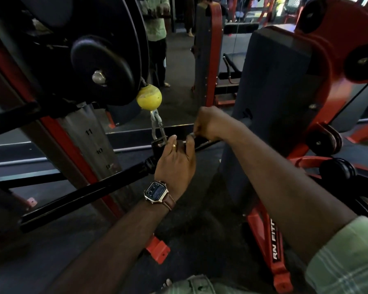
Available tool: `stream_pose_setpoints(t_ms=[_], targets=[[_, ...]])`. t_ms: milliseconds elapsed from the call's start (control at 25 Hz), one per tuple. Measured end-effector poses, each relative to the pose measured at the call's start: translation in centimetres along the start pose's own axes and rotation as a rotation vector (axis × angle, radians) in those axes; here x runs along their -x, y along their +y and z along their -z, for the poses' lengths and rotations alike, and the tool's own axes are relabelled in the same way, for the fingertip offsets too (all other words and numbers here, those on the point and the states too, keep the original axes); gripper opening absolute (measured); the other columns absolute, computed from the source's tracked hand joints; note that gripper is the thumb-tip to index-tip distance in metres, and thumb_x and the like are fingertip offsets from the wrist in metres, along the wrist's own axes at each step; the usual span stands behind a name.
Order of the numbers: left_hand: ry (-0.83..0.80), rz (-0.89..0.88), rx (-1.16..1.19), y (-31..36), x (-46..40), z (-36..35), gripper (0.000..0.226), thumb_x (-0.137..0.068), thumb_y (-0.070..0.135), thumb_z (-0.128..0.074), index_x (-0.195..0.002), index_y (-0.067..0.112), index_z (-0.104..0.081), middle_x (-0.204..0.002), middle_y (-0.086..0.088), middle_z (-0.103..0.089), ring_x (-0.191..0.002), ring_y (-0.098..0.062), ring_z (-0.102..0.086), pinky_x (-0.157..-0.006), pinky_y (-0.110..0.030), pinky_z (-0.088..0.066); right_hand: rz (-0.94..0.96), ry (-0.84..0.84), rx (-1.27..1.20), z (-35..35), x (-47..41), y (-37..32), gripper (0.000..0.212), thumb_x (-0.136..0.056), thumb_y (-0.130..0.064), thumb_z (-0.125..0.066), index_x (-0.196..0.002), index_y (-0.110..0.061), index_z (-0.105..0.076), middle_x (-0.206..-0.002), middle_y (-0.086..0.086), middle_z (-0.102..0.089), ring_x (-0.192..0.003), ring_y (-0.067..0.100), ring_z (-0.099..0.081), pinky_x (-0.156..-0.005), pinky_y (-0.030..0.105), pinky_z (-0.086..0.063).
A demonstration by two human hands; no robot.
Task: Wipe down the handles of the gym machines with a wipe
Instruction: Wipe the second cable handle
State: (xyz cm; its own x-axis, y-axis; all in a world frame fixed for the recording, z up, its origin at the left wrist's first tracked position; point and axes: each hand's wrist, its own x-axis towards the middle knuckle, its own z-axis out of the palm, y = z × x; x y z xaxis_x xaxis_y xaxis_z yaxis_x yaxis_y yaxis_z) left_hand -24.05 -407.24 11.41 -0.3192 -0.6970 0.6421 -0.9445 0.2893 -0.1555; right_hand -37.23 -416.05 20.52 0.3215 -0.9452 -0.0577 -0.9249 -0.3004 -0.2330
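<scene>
Long black metal cable-machine bar handle (83, 194): hanging by steel carabiner (157, 129) under yellow stopper ball (149, 96). Left hand (174, 164) is gripping its centre, likely steadying it. Right hand (208, 124) is closing fingers around the right section; wipe not discernible.

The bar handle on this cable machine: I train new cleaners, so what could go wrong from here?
1. The left hand grips the bar handle beside the carabiner; fingers might get pinched.
2. No wipe is clearly visible under the right hand, so the wiping can't be confirmed.
</scene>
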Motion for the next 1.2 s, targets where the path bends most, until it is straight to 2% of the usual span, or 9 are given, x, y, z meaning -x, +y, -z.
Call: stream_pose_setpoints(t_ms=[120, 240, 400, 560, 680, 760, 920, 1080, 1200], targets=[[-0.075, 0.03, -0.071, -0.1, 0.0, -0.2, 0.051, -0.088, 0.013, -0.03, -0.128, -0.008, -0.053, -0.095, -0.021, -0.069, -0.1, -0.036, -0.067, -0.118, -0.038, -0.022, -0.039, 0.312, -0.2, -2.9, 2.5, -0.3, 0.007, -0.093, -0.021, -0.064, -0.099, -0.02, -0.059, -0.092, -0.005, -0.061, -0.075, 0.003, -0.057, -0.066, 0.02, -0.048], [-0.133, -0.02, -0.209, -0.4, 0.2, -0.3, 0.043, -0.09, 0.019, -0.041, -0.119, -0.004, -0.063, -0.097, -0.018, -0.07, -0.1, -0.033, -0.066, -0.115, -0.04, -0.026, 0.157, 0.424, -0.202, -6.2, 4.5, -0.4, 0.012, -0.095, -0.019, -0.063, -0.105, -0.018, -0.07, -0.106, -0.006, -0.066, -0.084, -0.001, -0.056, -0.077, 0.016, -0.045], [-0.174, 0.006, -0.291, 0.4, 0.1, 0.1, 0.036, -0.09, 0.024, -0.057, -0.115, 0.0, -0.068, -0.1, -0.018, -0.072, -0.104, -0.031, -0.067, -0.114, -0.039, -0.028, -0.111, 0.721, -0.36, -7.5, 5.2, 2.1, 0.013, -0.096, -0.024, -0.063, -0.103, -0.021, -0.073, -0.112, -0.009, -0.062, -0.092, 0.002, -0.061, -0.084, 0.023, -0.055], [-0.177, 0.034, -0.262, 0.7, -0.3, 0.5, 0.039, -0.092, 0.022, -0.036, -0.111, 0.005, -0.066, -0.098, -0.014, -0.071, -0.103, -0.03, -0.067, -0.113, -0.039, -0.029, 0.193, 0.793, -0.414, -10.6, 7.2, -0.9, 0.016, -0.091, -0.006, -0.059, -0.102, -0.009, -0.071, -0.107, 0.004, -0.063, -0.091, 0.008, -0.059, -0.08, 0.018, -0.052], [-0.207, 0.069, -0.216, 1.0, -0.4, 0.8, 0.029, -0.095, 0.023, -0.046, -0.105, 0.004, -0.065, -0.095, -0.015, -0.071, -0.102, -0.032, -0.066, -0.114, -0.04, -0.025, -0.155, 0.9, -0.542, -9.7, 6.5, 2.7, 0.015, -0.088, -0.008, -0.066, -0.101, -0.015, -0.066, -0.109, -0.004, -0.057, -0.091, 0.004, -0.055, -0.083, 0.028, -0.055], [-0.24, 0.078, -0.187, 1.4, -0.2, 1.2, 0.027, -0.095, 0.026, -0.052, -0.104, 0.004, -0.065, -0.095, -0.015, -0.071, -0.102, -0.032, -0.066, -0.113, -0.04, -0.023, -0.269, 0.927, -0.598, -10.2, 6.5, 2.3, 0.016, -0.086, -0.004, -0.071, -0.098, -0.014, -0.065, -0.105, -0.004, -0.057, -0.089, 0.006, -0.055, -0.081, 0.03, -0.054], [-0.257, 0.095, -0.175, 1.5, 0.0, 2.1, 0.027, -0.095, 0.025, -0.046, -0.103, 0.007, -0.065, -0.095, -0.014, -0.071, -0.101, -0.031, -0.066, -0.113, -0.04, -0.025, 0.08, 0.872, -0.583, -11.6, 8.3, -0.8, 0.014, -0.084, 0.006, -0.066, -0.089, -0.007, -0.065, -0.098, 0.004, -0.058, -0.085, 0.007, -0.053, -0.074, 0.016, -0.044], [-0.345, 0.088, -0.16, 1.3, 0.6, 2.8, 0.04, -0.097, 0.037, -0.049, -0.115, 0.004, -0.063, -0.105, -0.015, -0.07, -0.11, -0.031, -0.063, -0.116, -0.041, -0.022, -0.454, 0.897, -1.0, -10.8, 7.9, 1.4, 0.026, -0.082, 0.012, -0.061, -0.089, -0.013, -0.059, -0.095, -0.003, -0.058, -0.082, 0.005, -0.056, -0.076, 0.024, -0.051], [-0.395, 0.082, -0.166, 1.2, 0.6, 3.5, 0.042, -0.097, 0.038, -0.045, -0.116, 0.004, -0.062, -0.106, -0.016, -0.07, -0.11, -0.031, -0.062, -0.116, -0.04, -0.022, -0.389, 0.716, -1.448, -11.7, 8.7, -1.7, 0.016, -0.087, 0.011, -0.063, -0.091, -0.005, -0.063, -0.095, 0.005, -0.069, -0.089, 0.011, -0.067, -0.079, 0.028, -0.058]])
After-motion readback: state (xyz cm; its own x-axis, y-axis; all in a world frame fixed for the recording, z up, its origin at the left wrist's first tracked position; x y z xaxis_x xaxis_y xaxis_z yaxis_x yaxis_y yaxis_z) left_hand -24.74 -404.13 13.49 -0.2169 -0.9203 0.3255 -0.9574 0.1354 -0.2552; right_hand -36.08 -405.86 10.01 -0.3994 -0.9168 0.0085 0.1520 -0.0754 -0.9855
